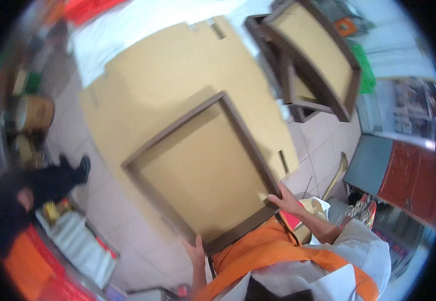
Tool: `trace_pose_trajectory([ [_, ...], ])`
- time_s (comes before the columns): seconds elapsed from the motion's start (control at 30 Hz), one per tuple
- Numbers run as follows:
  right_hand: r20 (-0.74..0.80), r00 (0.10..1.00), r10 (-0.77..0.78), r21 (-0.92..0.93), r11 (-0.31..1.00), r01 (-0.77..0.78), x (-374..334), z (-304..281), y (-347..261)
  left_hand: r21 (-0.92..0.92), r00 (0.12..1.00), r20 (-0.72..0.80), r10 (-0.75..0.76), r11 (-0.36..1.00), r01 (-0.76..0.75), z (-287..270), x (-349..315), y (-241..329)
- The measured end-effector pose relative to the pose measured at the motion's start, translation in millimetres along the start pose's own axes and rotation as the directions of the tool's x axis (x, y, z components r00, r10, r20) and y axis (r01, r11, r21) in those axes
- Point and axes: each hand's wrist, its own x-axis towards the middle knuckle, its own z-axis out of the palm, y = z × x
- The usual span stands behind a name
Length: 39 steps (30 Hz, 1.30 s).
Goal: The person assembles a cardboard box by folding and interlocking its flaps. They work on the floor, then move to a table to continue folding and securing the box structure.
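Brown-framed panel [205, 168] gripped at its near edge by both hands.
Left hand [196, 249] clamps the bottom corner at six o'clock, right hand [287, 199] the corner at four o'clock; its long axis runs towards eleven, over a cardboard sheet [163, 75] on the floor [323, 145]. Fingers underneath are hidden.

The picture is quite bright in the middle and upper part, with soft, even light and no hard shadows. The white surface [142, 25] at the top of the frame is overexposed and has almost no detail. The whole picture is a little blurred, as from movement; the left side and the lower left corner are the most unsharp. The cardboard sheet [168, 75] looks flat and pale. Straight edges of the brown frame [198, 165] bend toward the rim. Black corners surround the round view.
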Motion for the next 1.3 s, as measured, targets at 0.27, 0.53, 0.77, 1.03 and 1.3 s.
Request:
trace_pose_trajectory([
  [0.27,-0.309,0.951,-0.006,0.395,0.909,0.135,-29,-53,-36,-0.085,0.98,-0.105,0.168,0.98,-0.177,27,-10,98],
  [0.53,-0.802,0.572,0.171,0.533,0.637,0.557,-2,-241,-50,-0.442,0.434,0.22,0.873,0.486,-0.754,122,42,273],
  [0.77,-0.758,0.646,0.09,0.561,0.594,0.576,45,-370,-20,-0.244,0.769,0.369,0.521,0.853,-0.461,135,41,224],
  [1.03,-0.912,0.405,-0.069,0.009,0.982,0.186,48,-397,17,0.07,0.961,0.092,0.26,0.961,-0.267,58,79,130],
  [1.3,-0.419,0.814,-0.403,-0.227,0.914,0.336,45,-131,-67,0.652,0.705,-0.478,0.524,0.75,-0.115,-77,167,80],
])
